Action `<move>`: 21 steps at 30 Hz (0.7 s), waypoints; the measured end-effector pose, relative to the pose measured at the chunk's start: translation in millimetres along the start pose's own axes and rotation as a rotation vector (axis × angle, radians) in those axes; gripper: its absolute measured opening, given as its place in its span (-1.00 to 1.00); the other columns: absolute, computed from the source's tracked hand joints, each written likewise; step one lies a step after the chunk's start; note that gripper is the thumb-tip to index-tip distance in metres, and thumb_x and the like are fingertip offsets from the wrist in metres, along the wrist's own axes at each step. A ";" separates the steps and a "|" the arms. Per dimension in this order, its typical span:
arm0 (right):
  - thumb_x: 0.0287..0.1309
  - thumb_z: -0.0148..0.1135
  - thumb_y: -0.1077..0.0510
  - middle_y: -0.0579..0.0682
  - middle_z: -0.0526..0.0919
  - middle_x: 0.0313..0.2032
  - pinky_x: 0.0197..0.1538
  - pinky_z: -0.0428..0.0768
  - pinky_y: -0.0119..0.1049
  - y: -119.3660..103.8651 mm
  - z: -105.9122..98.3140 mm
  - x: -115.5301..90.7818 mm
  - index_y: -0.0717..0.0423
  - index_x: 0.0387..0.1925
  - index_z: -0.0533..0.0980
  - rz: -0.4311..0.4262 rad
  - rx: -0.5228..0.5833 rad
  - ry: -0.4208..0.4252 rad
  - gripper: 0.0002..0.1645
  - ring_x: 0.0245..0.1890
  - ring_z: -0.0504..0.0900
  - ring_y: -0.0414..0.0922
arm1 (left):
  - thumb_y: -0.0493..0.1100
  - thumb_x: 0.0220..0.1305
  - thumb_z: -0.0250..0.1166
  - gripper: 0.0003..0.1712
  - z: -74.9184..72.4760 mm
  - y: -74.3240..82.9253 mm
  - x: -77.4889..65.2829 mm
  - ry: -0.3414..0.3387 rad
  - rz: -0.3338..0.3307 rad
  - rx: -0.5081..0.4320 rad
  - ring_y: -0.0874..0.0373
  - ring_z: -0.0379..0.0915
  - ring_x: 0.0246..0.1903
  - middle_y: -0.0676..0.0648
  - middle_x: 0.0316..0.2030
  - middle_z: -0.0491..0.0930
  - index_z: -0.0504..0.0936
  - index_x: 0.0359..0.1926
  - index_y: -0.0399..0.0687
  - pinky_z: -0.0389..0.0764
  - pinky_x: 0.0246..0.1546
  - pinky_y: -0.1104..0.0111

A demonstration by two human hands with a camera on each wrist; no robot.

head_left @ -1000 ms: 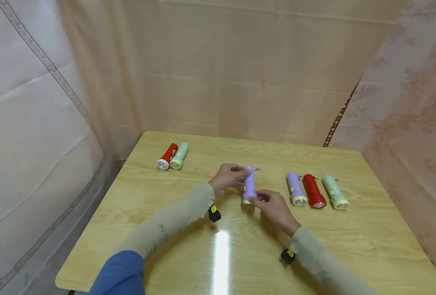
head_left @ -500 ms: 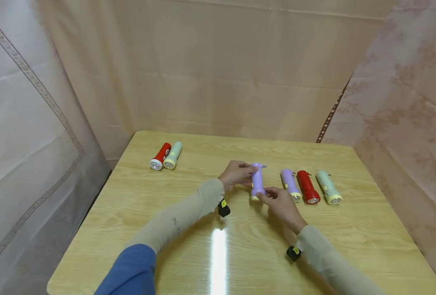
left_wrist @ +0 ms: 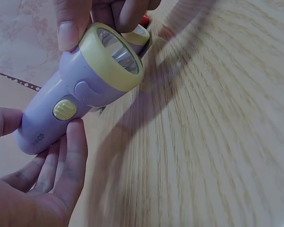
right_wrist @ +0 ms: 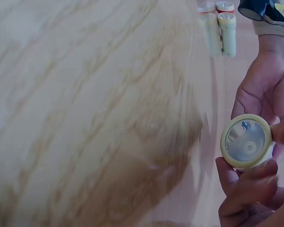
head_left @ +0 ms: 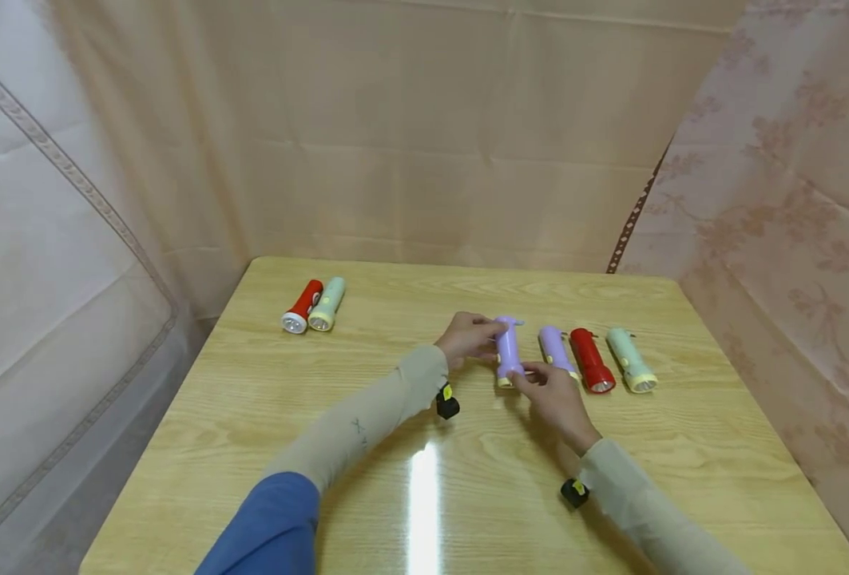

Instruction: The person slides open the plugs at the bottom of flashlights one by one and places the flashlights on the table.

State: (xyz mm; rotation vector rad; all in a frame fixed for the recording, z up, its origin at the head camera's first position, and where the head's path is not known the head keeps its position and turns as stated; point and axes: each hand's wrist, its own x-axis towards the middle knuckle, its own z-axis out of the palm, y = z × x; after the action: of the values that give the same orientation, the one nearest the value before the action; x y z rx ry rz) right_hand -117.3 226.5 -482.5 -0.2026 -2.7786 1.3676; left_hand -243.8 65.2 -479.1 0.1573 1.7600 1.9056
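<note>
Both hands hold a purple flashlight [head_left: 508,351] with a pale yellow lens ring, its lens end toward the person. My left hand [head_left: 470,335] pinches the tail end between thumb and fingers. At the lens end, the thumb and fingers of my right hand [head_left: 555,397] grip the head. A yellow switch [left_wrist: 65,109] shows on the barrel in the left wrist view. Just right of it lies a second purple flashlight [head_left: 554,345], its lens partly hidden by the right hand. Beyond that lie a red flashlight [head_left: 591,359] and a mint green flashlight [head_left: 630,359].
At the table's far left, a red flashlight with a white ring [head_left: 302,307] lies beside a mint green flashlight [head_left: 327,303]. The wooden table [head_left: 266,431] carries a bright light reflection near the front. A beige curtain [head_left: 424,144] hangs behind its back edge.
Both hands have moved the held purple flashlight rightward, close to the row of flashlights on the right. The head view has turned slightly to the right.
</note>
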 end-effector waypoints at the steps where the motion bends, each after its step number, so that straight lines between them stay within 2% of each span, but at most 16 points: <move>1: 0.38 0.33 -0.11 0.12 0.77 -0.16 -0.23 0.57 -0.31 -0.1 -0.7 0.0 0.31 0.14 0.62 0.000 -0.008 0.005 -0.42 -0.19 0.65 -0.06 | -0.12 0.32 0.43 -0.55 1.1 -0.4 1.2 0.000 0.002 -0.004 0.01 0.73 -0.24 -0.17 -0.21 0.72 0.63 0.09 -0.36 0.72 -0.01 0.06; 7: 0.37 0.33 -0.13 0.16 0.78 -0.13 -0.21 0.61 -0.30 1.3 -3.9 1.1 0.30 0.15 0.62 -0.005 -0.052 0.025 -0.40 -0.12 0.72 0.00 | -0.16 0.33 0.43 -0.60 7.2 -3.8 6.2 0.002 0.008 -0.021 0.02 0.70 -0.32 -0.22 -0.26 0.72 0.64 0.02 -0.40 0.77 -0.13 0.11; 10: 0.35 0.34 -0.14 0.14 0.79 -0.15 -0.25 0.61 -0.31 2.8 -4.4 1.8 0.26 0.14 0.63 0.001 -0.075 0.038 -0.41 -0.15 0.73 -0.01 | -0.16 0.33 0.43 -0.61 10.0 -4.3 7.6 0.006 -0.003 -0.030 0.01 0.69 -0.31 -0.23 -0.26 0.72 0.64 0.01 -0.40 0.77 -0.15 0.14; 21: 0.35 0.34 -0.11 0.15 0.78 -0.18 -0.36 0.57 -0.32 5.2 -6.0 0.7 0.25 0.11 0.64 0.047 -0.096 0.071 -0.46 -0.24 0.68 -0.03 | -0.19 0.32 0.45 -0.64 20.5 -5.8 13.4 0.016 -0.030 -0.050 -0.05 0.72 -0.26 -0.26 -0.27 0.74 0.65 -0.03 -0.42 0.76 -0.11 0.09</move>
State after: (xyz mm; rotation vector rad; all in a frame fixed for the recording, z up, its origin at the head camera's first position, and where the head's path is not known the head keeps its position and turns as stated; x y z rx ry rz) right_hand -116.9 234.4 -483.0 -0.3147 -2.7997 1.2113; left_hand -244.5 89.6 -485.3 0.0969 1.7144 1.9326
